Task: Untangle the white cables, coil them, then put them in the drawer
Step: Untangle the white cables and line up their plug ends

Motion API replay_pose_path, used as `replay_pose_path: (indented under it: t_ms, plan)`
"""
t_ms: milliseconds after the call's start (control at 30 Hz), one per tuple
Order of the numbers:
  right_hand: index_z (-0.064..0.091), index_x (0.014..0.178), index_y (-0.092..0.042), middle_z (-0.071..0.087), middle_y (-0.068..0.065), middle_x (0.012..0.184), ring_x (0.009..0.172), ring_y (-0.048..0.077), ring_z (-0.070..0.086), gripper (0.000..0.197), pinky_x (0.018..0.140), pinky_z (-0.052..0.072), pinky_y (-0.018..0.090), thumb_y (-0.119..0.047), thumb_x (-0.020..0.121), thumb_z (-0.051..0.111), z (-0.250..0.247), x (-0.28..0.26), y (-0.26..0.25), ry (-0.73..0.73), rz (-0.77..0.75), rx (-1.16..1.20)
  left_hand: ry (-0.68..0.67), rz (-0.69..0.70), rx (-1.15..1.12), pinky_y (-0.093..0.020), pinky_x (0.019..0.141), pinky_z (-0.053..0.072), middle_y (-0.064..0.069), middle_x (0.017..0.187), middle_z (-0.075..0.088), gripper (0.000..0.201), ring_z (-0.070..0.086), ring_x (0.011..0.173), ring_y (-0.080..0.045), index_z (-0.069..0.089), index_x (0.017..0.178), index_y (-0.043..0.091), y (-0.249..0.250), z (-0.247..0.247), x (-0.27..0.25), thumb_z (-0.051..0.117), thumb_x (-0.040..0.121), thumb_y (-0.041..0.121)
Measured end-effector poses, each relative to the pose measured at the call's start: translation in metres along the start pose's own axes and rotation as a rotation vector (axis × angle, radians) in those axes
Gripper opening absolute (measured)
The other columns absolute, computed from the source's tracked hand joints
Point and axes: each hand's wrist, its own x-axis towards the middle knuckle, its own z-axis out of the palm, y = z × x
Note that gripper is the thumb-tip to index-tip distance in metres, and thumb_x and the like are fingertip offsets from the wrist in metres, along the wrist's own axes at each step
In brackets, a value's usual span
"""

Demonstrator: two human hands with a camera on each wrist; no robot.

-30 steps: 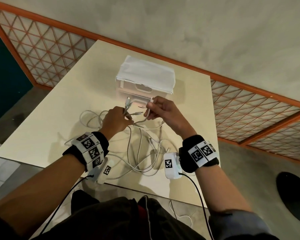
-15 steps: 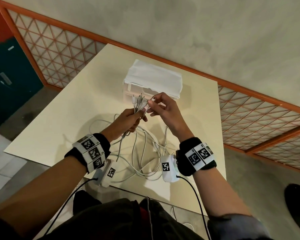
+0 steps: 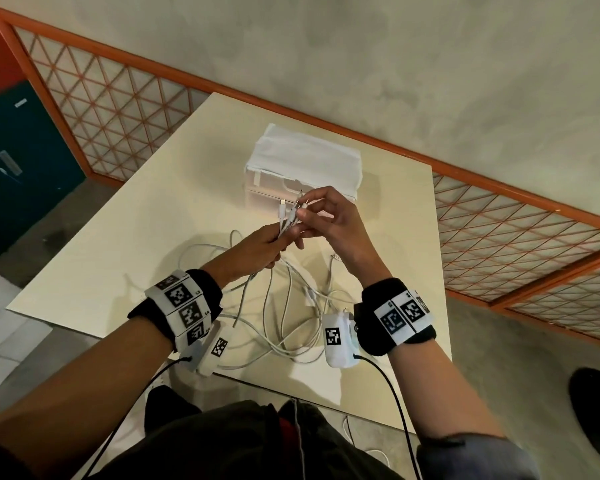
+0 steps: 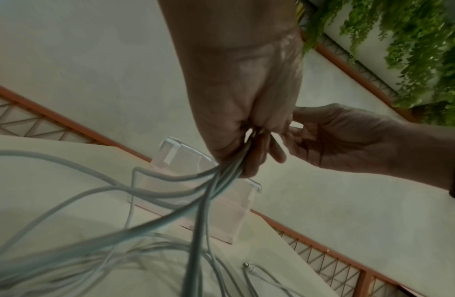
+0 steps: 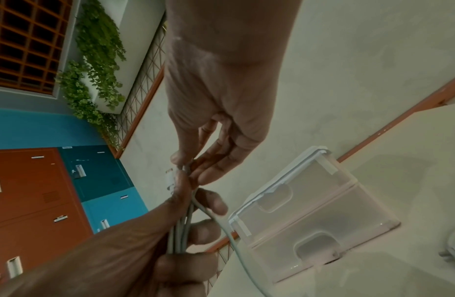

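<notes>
The left hand (image 3: 260, 247) is closed in a fist round a bunch of the white cables (image 3: 284, 317), gripping them just below their plug ends (image 3: 288, 211), which stick up together above the fingers. The right hand (image 3: 329, 220) meets it from the other side, thumb and fingertips pinching those plug ends, the remaining fingers loosely spread. Both hands are raised above the counter (image 3: 136, 237). From the left fist the cables fall in several strands and spread into a loose, overlapping tangle on the counter between the two wrists. One loose end (image 4: 246, 265) lies by itself on the counter to the right of the tangle. Just beyond the hands stands the small translucent drawer unit (image 3: 302, 178), two drawers stacked, both closed, with a white cloth (image 3: 305, 157) draped over its top.
</notes>
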Motion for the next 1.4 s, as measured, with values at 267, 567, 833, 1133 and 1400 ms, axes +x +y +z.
replay_pose_path:
  t_ms: [267,567,833,1133,1400]
  plan:
    - [0.043,0.115,-0.012,0.062,-0.001,0.097,0.096,0.017,0.06,0.019,0.083,0.046,0.029,-0.006,0.096,0.045,0.007,0.009,0.031,0.077,0.094,-0.14,0.226,0.039,0.127,-0.019,0.078,0.034,0.006,0.082,0.028,0.045,0.038,0.078,-0.006,0.053,0.068,0.025,0.015,-0.017,0.001,0.029,0.1,0.046]
    - [0.042,0.131,-0.007,0.053,0.007,0.125,0.12,0.017,0.048,0.061,0.105,0.036,0.032,-0.009,0.072,0.058,0.039,0.007,0.034,-0.479,0.244,-0.034,0.026,0.183,-0.503,-0.036,0.077,0.051,-0.001,0.075,0.061,0.043,0.059,0.1,-0.031,0.04,0.071,0.014,0.032,-0.028,0.002,0.02,0.1,0.04]
    - [0.068,0.093,-0.01,0.071,0.006,0.083,0.077,0.014,0.063,0.012,0.08,0.05,0.03,-0.017,0.083,0.069,0.043,0.017,0.025,-0.462,0.202,-0.357,0.067,0.171,-0.578,-0.028,0.065,0.048,0.004,0.053,0.037,0.046,0.048,0.05,-0.012,0.037,0.067,0.014,0.042,-0.031,0.001,0.019,0.102,0.038]
    - [0.062,0.085,-0.011,0.054,-0.002,0.085,0.095,0.021,0.048,0.017,0.077,0.022,0.034,-0.027,0.081,0.065,0.014,0.016,0.067,-0.227,0.043,-0.995,0.126,0.246,-0.652,-0.02,0.041,0.015,0.009,0.049,0.024,0.046,0.019,0.041,-0.004,0.032,0.064,0.017,0.066,-0.041,-0.005,0.019,0.102,0.039]
    - [0.055,0.081,-0.018,0.068,0.011,0.09,0.089,0.035,0.062,0.036,0.073,0.044,0.036,-0.054,0.087,0.055,-0.022,0.012,0.078,-0.074,0.251,-1.187,0.102,0.2,-0.404,-0.02,0.04,0.014,0.006,0.053,0.022,0.043,0.015,0.044,-0.007,0.034,0.066,0.018,0.055,-0.029,-0.008,0.023,0.101,0.039]
